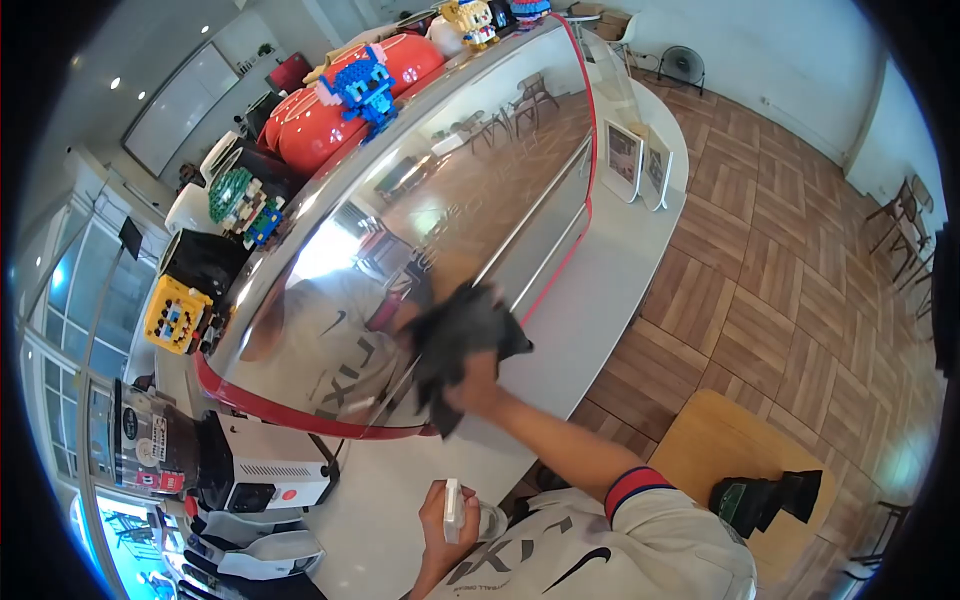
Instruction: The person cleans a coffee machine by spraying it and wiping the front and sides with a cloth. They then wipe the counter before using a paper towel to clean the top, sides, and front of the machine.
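Observation:
My right hand (474,385) presses a dark grey cloth (462,340) against the curved glass front of a display case (470,215) with red trim. The fingers are mostly hidden by the bunched cloth. Lower down, close to my shirt, my left hand (440,525) is closed around what looks like a spray bottle, with a white head (453,508) and a clear body partly hidden. Reflections of my shirt and arm show in the glass.
Brick-built figures, including a blue one (366,92), and red rounded machines (320,125) stand on or behind the case top. A coffee grinder (150,440) is at left. Framed cards (638,165) stand on the white counter (600,260). A wooden chair (700,440) holds a dark bag (750,508).

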`<action>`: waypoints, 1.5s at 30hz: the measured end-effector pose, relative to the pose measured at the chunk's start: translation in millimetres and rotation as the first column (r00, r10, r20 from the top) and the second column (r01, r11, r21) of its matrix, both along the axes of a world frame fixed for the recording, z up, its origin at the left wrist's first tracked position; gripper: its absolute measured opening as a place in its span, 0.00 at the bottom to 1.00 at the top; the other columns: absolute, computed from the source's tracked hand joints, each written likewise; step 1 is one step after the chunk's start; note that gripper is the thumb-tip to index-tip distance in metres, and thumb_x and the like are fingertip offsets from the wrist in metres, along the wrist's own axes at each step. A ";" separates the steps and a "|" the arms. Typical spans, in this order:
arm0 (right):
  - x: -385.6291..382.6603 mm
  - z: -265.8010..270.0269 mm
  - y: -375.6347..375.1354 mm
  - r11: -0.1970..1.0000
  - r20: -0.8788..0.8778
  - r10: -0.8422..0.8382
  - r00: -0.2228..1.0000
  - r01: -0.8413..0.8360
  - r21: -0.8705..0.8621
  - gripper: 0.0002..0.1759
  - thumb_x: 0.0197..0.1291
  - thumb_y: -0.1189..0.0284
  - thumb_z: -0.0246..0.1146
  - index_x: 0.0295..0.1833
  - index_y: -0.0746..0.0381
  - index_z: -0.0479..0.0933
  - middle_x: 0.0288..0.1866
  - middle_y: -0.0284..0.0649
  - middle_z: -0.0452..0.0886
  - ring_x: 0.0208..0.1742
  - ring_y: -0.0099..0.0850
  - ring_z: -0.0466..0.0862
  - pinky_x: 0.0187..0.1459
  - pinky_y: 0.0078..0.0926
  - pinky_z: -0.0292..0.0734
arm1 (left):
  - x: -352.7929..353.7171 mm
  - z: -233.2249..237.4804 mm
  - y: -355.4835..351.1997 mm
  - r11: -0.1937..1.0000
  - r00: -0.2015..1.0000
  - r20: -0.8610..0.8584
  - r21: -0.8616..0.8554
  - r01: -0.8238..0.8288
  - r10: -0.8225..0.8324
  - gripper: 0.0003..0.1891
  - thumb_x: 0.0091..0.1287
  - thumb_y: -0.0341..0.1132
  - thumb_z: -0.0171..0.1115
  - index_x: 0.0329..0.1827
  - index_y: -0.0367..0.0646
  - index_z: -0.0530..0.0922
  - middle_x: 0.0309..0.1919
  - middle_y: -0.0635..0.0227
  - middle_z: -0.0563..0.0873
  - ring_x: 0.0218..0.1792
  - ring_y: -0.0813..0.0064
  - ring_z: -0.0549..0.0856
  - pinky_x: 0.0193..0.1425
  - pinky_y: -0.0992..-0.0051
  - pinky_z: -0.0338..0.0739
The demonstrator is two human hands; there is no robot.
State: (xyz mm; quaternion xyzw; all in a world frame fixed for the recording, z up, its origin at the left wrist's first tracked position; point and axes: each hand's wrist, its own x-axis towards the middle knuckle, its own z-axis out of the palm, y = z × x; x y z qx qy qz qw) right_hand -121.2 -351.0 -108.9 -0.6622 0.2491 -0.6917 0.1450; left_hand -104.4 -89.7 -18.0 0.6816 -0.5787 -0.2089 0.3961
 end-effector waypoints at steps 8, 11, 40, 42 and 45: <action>-25.1 159.7 -32.7 0.990 0.370 -0.018 0.929 -0.035 0.135 0.38 0.59 0.69 0.62 0.71 0.79 0.59 0.77 0.70 0.50 0.80 0.73 0.43 0.75 0.72 0.41 | 5.5 -7.4 27.9 0.986 0.985 0.041 0.005 -0.167 0.166 0.03 0.62 0.26 0.61 0.33 0.35 0.79 0.29 0.59 0.79 0.30 0.65 0.81 0.35 0.69 0.75; -5.5 109.2 42.5 0.995 -0.188 0.027 0.982 -0.045 -0.093 0.39 0.45 0.65 0.66 0.69 0.56 0.74 0.65 0.65 0.63 0.71 0.81 0.54 0.69 0.84 0.44 | 2.6 -15.0 16.9 0.985 0.983 0.067 -0.025 -0.169 0.170 0.03 0.62 0.26 0.61 0.33 0.34 0.78 0.30 0.59 0.79 0.30 0.65 0.81 0.35 0.69 0.74; -123.5 157.6 -134.6 0.976 -0.242 0.127 0.962 -0.164 -0.142 0.33 0.50 0.60 0.63 0.59 0.68 0.73 0.62 0.65 0.70 0.67 0.64 0.66 0.72 0.68 0.49 | -90.6 -22.2 -94.9 0.915 0.914 0.050 -0.059 -0.399 0.402 0.05 0.60 0.28 0.63 0.33 0.34 0.79 0.30 0.55 0.79 0.29 0.58 0.81 0.34 0.64 0.75; -128.0 157.7 -162.2 0.953 -0.204 0.033 0.978 -0.092 -0.289 0.35 0.48 0.60 0.63 0.61 0.69 0.73 0.59 0.64 0.72 0.62 0.63 0.69 0.68 0.67 0.54 | -90.8 -20.3 -98.3 0.919 0.917 0.062 -0.053 -0.391 0.394 0.05 0.61 0.29 0.63 0.33 0.34 0.79 0.30 0.55 0.79 0.28 0.58 0.81 0.34 0.65 0.74; -150.1 184.1 -209.7 0.980 -0.150 -0.037 0.988 0.065 0.186 0.30 0.57 0.66 0.58 0.63 0.72 0.71 0.52 0.62 0.74 0.49 0.60 0.72 0.53 0.58 0.63 | -94.4 -17.5 -99.2 0.917 0.918 -0.002 -0.018 -0.397 0.397 0.09 0.66 0.33 0.61 0.35 0.36 0.76 0.29 0.62 0.78 0.30 0.71 0.78 0.35 0.71 0.71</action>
